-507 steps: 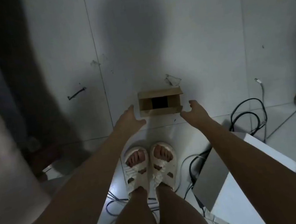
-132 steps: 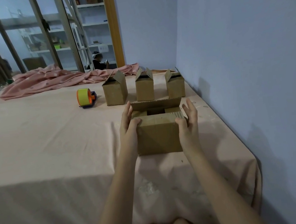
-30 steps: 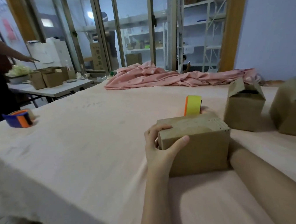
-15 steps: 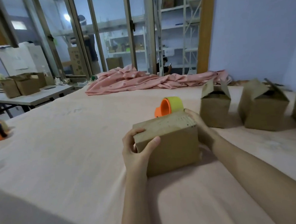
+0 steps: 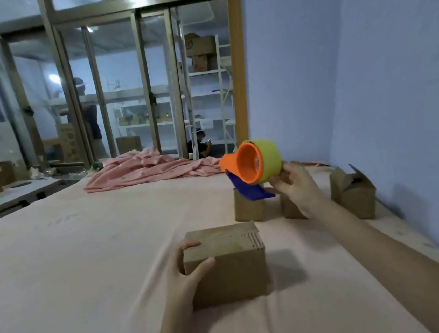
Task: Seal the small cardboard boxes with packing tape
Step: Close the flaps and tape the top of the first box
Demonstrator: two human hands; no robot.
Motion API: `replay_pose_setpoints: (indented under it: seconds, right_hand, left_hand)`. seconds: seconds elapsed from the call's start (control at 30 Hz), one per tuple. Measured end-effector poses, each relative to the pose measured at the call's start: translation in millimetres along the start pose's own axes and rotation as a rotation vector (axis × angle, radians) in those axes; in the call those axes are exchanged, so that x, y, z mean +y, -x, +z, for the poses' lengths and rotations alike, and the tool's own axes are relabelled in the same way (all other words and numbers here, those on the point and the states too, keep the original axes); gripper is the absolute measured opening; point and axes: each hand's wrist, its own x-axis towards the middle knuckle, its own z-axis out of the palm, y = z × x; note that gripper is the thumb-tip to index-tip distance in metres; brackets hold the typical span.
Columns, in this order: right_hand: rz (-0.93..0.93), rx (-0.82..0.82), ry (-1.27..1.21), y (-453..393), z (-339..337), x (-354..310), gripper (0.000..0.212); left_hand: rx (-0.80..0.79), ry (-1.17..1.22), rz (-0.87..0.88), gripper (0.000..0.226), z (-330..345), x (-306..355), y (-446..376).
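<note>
Left hand: the left hand (image 5: 182,274) holds the left end of the near box (image 5: 227,263), thumb on the front face and fingers curled over the top edge, pinning it to the table (image 5: 86,248).
Right hand: the right hand (image 5: 295,185) is lifted at about 1 o'clock from that box, fingers wrapped round the tape dispenser (image 5: 253,166); the yellow roll and orange hub face the camera, the blue blade end hangs low.
Box being sealed: flaps look folded flat, no tape visible on top yet.
Other boxes: three boxes (image 5: 353,195) stand at 12 to 2 o'clock, near the wall, at least one with flaps up; the dispenser hangs above the leftmost.
Cloth: a pink cloth (image 5: 148,169) lies bunched at 11 o'clock.
Risk, flaps: with only one end held, the flaps may spring up under the tape.
Risk, box slide: dragging the dispenser could pull the light box.
Risk, fingers: the left fingers lie close to the likely tape path and blade.
</note>
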Motion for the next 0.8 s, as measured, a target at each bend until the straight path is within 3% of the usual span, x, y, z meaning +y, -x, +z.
replay_pose_setpoints:
  seconds: [0.3,0.47,0.67,0.8]
  right_hand:
    - [0.033,0.108,-0.171,77.4,-84.5,-70.5,0.025]
    - [0.036,0.164,-0.260,122.7,-127.9,-98.5,0.024]
    - [0.116,0.398,-0.388,150.4,-164.9,-117.3,0.030]
    - [0.223,0.475,-0.511,164.5,-181.4,-110.6,0.039]
  left_hand:
    - [-0.143,-0.027,0.047,0.053,80.9,8.0,60.5]
    - [-0.332,-0.093,0.060,0.049,129.5,14.2,81.2]
    - [-0.403,-0.276,0.075,0.034,170.2,28.3,80.0]
    - [-0.442,-0.594,0.072,0.032,188.0,51.4,78.4]
